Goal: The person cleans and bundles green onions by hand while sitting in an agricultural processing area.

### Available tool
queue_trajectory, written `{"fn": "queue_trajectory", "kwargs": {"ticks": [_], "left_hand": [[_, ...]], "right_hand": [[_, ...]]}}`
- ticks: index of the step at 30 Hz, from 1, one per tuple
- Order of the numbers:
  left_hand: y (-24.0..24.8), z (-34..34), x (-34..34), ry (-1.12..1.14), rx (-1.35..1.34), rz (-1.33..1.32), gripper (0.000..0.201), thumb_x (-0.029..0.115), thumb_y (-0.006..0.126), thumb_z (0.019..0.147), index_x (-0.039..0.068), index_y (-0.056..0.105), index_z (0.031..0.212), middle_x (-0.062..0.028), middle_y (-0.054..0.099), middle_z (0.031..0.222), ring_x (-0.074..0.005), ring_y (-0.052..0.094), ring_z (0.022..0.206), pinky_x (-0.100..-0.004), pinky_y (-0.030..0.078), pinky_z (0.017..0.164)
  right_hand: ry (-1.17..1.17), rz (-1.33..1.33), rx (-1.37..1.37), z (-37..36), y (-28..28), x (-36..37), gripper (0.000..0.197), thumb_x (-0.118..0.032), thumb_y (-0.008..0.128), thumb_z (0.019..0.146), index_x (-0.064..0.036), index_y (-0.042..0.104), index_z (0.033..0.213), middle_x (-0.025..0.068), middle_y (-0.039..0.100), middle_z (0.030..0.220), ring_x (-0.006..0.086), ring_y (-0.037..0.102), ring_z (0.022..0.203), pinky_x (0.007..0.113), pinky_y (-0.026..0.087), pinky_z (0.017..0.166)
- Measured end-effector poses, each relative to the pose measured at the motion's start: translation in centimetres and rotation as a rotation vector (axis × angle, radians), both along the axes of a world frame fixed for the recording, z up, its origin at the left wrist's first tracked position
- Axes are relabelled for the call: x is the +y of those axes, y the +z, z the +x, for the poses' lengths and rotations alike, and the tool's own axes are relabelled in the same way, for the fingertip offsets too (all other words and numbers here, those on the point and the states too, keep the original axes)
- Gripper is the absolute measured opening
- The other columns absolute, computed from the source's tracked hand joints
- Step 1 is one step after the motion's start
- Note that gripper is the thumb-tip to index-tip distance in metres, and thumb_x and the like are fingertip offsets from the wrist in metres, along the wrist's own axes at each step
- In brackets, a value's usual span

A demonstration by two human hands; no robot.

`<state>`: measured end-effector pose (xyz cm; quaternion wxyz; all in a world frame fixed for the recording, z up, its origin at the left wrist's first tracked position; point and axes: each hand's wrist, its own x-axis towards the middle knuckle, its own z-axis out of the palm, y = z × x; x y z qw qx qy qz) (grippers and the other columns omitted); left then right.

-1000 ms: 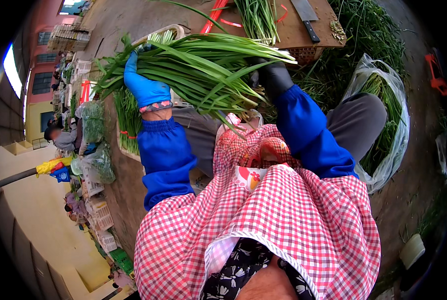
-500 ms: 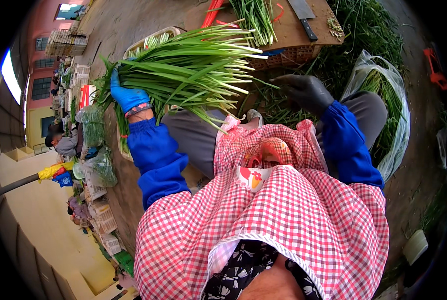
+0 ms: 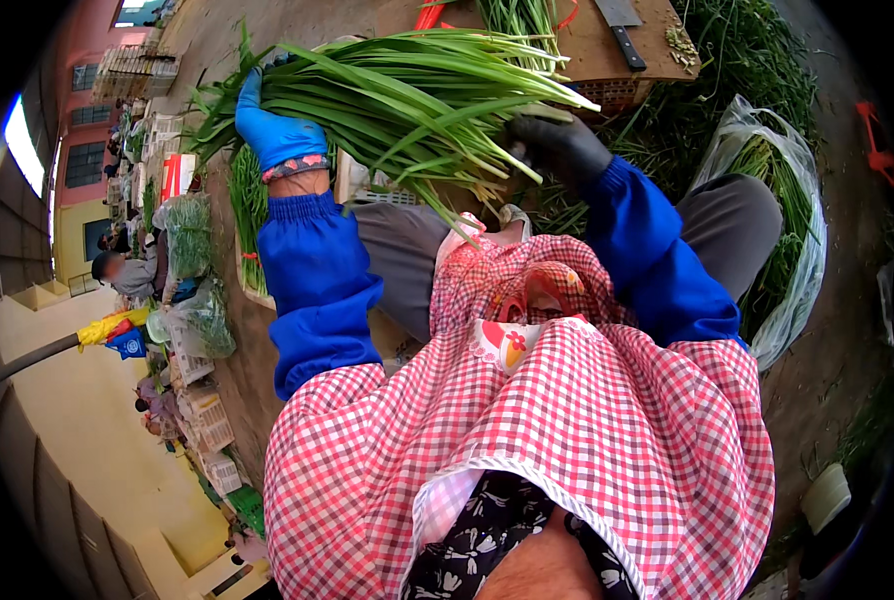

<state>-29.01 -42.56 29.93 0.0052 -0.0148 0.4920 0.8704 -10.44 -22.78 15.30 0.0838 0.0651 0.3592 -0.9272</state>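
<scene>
A large bundle of garlic chives [image 3: 397, 95], long flat green leaves with pale stem ends, lies across the upper middle. My left hand [image 3: 275, 132], in a blue glove, is closed round its leafy end, the fingers partly hidden behind leaves. The pale stem ends fan out to the right. There my right hand [image 3: 565, 148], in a dark glove, meets the stems with its fingers curled at their lower edge. Its fingertips are partly hidden.
Ahead, a wooden board [image 3: 657, 62] holds a cleaver [image 3: 623, 32] and more chives [image 3: 524, 22]. A plastic bag of greens [image 3: 767, 170] stands at my right, near loose greens [image 3: 742, 60]. At my left is a pale crate [image 3: 257, 292]. Several people and crates are farther left.
The bundle has moved up and a little right with my left hand. My right hand has moved left and up, from apart to contact with the stem ends, its fingers now curled.
</scene>
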Motion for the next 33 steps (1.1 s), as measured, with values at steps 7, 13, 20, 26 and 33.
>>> {"fn": "queue_trajectory", "kwargs": {"ticks": [7, 13, 20, 26, 33], "left_hand": [[-3.4, -3.7, -2.7, 0.073, -0.04, 0.086, 0.029, 0.016, 0.045, 0.08, -0.001, 0.058, 0.098, -0.0165, 0.059, 0.101, -0.0305, 0.055, 0.093, -0.04, 0.042, 0.087], [-3.2, -3.6, -4.2, 0.136, -0.007, 0.093, 0.031, 0.02, 0.045, 0.08, -0.001, 0.058, 0.098, -0.0176, 0.059, 0.1, -0.032, 0.055, 0.092, -0.0428, 0.042, 0.087], [-3.3, -3.5, -2.5, 0.079, -0.016, 0.143, 0.029, 0.021, 0.046, 0.079, 0.001, 0.059, 0.096, -0.0156, 0.06, 0.097, -0.0304, 0.057, 0.088, -0.0414, 0.044, 0.084], [-2.5, -2.6, -2.4, 0.104, -0.034, 0.069, 0.035, 0.022, 0.041, 0.084, -0.001, 0.055, 0.106, -0.0184, 0.055, 0.11, -0.0327, 0.05, 0.102, -0.0432, 0.036, 0.093], [-2.9, -3.9, -4.8, 0.164, -0.036, 0.039, 0.035, 0.018, 0.032, 0.089, 0.001, 0.054, 0.11, -0.0166, 0.054, 0.112, -0.0294, 0.05, 0.103, -0.0385, 0.036, 0.094]], "right_hand": [[0.112, 0.68, -0.081, 4.3, -3.3, 5.8, 0.02, -0.019, 0.053, 0.085, -0.0052, 0.057, 0.098, 0.0077, 0.062, 0.08, 0.0157, 0.061, 0.069, 0.029, 0.05, 0.062], [0.173, 0.958, -0.209, 6.4, -1.1, 3.4, 0.032, -0.016, 0.056, 0.083, -0.0116, 0.053, 0.115, 0.0085, 0.063, 0.08, 0.0102, 0.06, 0.067, 0.024, 0.048, 0.053], [-0.006, -0.171, -0.036, 0.6, 4.3, -5.4, 0.029, -0.019, 0.05, 0.086, -0.0018, 0.047, 0.11, 0.0123, 0.061, 0.067, 0.0167, 0.058, 0.052, 0.025, 0.048, 0.048], [0.126, -0.276, 0.198, 1.4, 2.5, -4.1, 0.025, -0.023, 0.048, 0.087, 0.0011, 0.052, 0.088, 0.0079, 0.057, 0.06, 0.0161, 0.055, 0.047, 0.026, 0.046, 0.047], [0.192, 1.624, 0.14, 8.0, -4.5, 3.9, 0.021, -0.014, 0.051, 0.084, -0.003, 0.056, 0.101, 0.011, 0.062, 0.069, 0.0189, 0.06, 0.058, 0.03, 0.047, 0.052]]}}
